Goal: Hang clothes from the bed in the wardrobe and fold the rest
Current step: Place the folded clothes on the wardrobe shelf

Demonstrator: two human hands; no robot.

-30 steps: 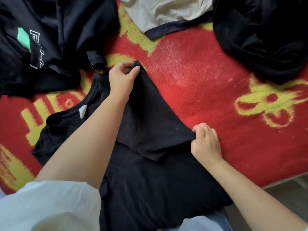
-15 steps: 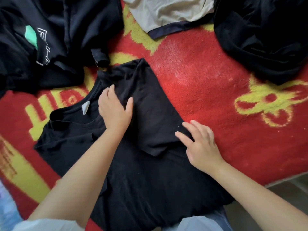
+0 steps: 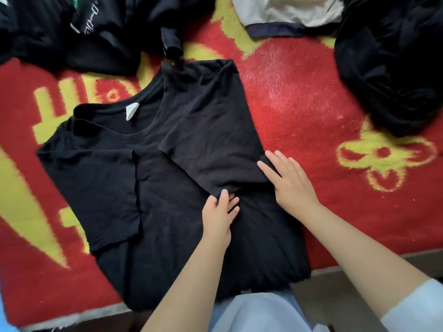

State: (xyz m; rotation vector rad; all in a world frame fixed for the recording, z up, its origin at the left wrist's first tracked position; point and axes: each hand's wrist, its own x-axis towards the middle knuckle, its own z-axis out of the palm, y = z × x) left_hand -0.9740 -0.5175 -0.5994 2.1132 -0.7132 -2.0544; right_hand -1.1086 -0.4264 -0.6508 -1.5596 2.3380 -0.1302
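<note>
A black T-shirt [image 3: 167, 212] lies flat on the red and yellow blanket [image 3: 299, 97], neck toward the far left, with a white label inside the collar. Its right sleeve and side are folded inward over the body. My left hand [image 3: 219, 213] lies flat on the shirt's middle, fingers straight, touching the lower edge of the folded flap. My right hand [image 3: 288, 180] presses flat on the flap's right corner, fingers spread.
A dark garment with white print [image 3: 79, 32] is heaped at the far left. A beige piece with a dark hem [image 3: 287, 13] lies at the far middle. A black bundle [image 3: 393, 68] sits at the far right. The bed edge and floor [image 3: 335, 295] run along the near right.
Both hands let go of the folded sleeve flap and went flat. My left hand slid from the collar end down to the flap's lower edge; my right hand stayed at the flap's corner.
</note>
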